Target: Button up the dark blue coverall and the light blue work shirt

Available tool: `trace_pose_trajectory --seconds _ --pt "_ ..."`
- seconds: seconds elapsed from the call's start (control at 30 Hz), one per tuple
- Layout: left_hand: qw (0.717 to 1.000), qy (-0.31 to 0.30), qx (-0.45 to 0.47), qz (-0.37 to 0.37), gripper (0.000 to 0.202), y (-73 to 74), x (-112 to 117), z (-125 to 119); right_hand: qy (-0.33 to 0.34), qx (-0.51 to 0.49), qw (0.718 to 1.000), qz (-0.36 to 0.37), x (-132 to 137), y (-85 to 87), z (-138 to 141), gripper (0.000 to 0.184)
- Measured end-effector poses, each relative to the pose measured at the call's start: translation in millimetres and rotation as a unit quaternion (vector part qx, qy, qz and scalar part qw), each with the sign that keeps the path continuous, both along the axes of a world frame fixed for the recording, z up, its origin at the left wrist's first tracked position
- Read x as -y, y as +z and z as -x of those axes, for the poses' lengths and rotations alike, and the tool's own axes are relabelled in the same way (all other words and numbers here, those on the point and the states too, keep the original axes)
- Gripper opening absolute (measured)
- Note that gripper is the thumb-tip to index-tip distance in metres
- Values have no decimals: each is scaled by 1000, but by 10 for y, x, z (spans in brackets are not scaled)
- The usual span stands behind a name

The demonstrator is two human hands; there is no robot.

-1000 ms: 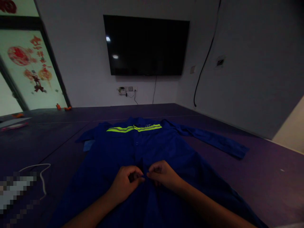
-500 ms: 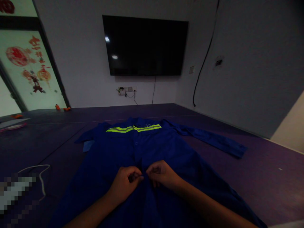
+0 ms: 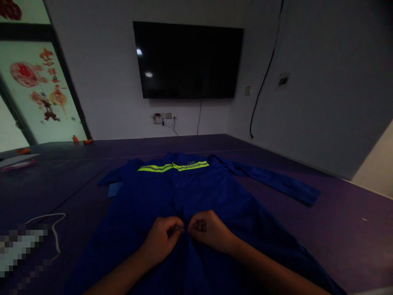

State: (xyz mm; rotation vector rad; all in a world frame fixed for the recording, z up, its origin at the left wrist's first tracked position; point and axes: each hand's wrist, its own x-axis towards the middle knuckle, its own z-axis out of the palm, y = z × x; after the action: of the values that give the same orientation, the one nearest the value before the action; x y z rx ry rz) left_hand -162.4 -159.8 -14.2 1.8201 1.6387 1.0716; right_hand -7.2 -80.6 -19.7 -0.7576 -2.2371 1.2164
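Observation:
A blue work jacket with a yellow-green reflective stripe across the chest lies flat on the dark purple surface, collar away from me. Its right-hand sleeve stretches out to the right. My left hand and my right hand meet at the jacket's front opening, fingertips almost touching. Both pinch the fabric edges at the placket, fingers curled. What sits between the fingertips is too small and dark to make out.
A white cable curls on the surface at the left, beside a blurred-out patch. A black TV hangs on the far wall above a socket. A window with red paper decorations is at the far left.
The two hands have drawn slightly closer together and a little nearer to me at the jacket's front. The jacket itself has not shifted.

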Motion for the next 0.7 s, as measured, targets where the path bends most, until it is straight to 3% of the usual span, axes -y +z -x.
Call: trace_pose_trajectory --seconds 0.27,0.43,0.7 --pt "999 -27 -14 -10 16 -26 6 11 9 12 1000 -5 18 -4 0 8" --pt "994 -78 -63 -43 35 -19 20 34 24 9 1000 15 19 17 -7 9" --pt "965 -144 -182 -122 22 -23 3 138 50 3 998 39 -17 -33 -3 6"
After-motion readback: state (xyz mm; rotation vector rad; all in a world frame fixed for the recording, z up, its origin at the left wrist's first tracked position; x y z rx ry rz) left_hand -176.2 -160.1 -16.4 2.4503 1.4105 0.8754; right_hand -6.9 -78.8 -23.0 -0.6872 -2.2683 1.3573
